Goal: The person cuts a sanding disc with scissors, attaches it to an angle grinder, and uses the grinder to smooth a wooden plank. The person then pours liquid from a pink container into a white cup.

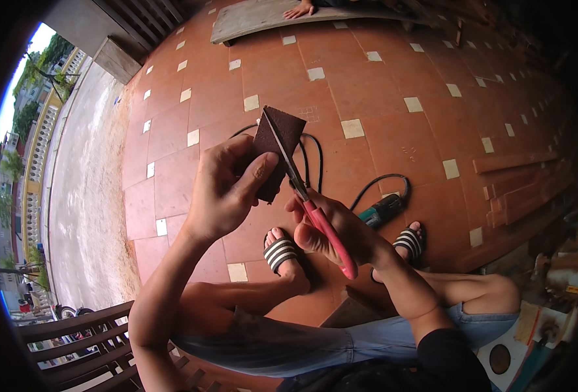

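Between the thumb and fingers of my left hand is a dark brown, rough-edged piece of what looks like sandpaper, tilted upright. My right hand grips scissors with pinkish-red handles, some fingers wrapped around them. Their metal blades point up and to the left, lying across the sheet with the tip near its top edge. Whether the blades are apart or how far they have cut cannot be made out. Both hands are raised in front of me, above the tiled floor.
On the reddish tiled floor, beyond my right hand, lies a green and black power tool with a looping black cable. Wooden boards lie at the right. Another person's hand rests on a low wooden bench at the far side.
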Motion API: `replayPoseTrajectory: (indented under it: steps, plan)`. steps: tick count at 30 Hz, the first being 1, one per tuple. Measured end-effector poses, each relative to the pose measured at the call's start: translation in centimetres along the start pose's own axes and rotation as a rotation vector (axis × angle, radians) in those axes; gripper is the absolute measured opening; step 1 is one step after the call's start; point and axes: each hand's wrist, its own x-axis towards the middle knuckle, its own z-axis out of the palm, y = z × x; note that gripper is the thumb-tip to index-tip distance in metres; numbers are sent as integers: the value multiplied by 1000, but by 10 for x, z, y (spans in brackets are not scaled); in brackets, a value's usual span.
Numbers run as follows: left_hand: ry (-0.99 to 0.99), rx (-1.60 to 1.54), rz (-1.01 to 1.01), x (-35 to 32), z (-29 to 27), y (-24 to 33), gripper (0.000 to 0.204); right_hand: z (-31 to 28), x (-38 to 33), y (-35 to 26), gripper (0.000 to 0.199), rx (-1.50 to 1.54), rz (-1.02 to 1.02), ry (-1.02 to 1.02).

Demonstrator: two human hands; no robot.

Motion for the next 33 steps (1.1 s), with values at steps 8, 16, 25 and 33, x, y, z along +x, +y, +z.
replayPoseTrajectory:
  steps: [8, 16, 25, 33]
  plan:
    - [-26, 28, 21, -4, 0, -3, 20, 7, 1, 11, 80, -28, 97, -4]
    - [144, -369, -64, 6, -16, -14, 19, -8, 10, 13, 77, 48, 8, 48]
    - [-29, -57, -31, -3, 18, -23, 17, -4, 28, -10, 35, 647, -78, 442]
    - [-16, 447, 324, 11, 22, -23, 21, -7, 16, -12, 30, 441, -48, 561]
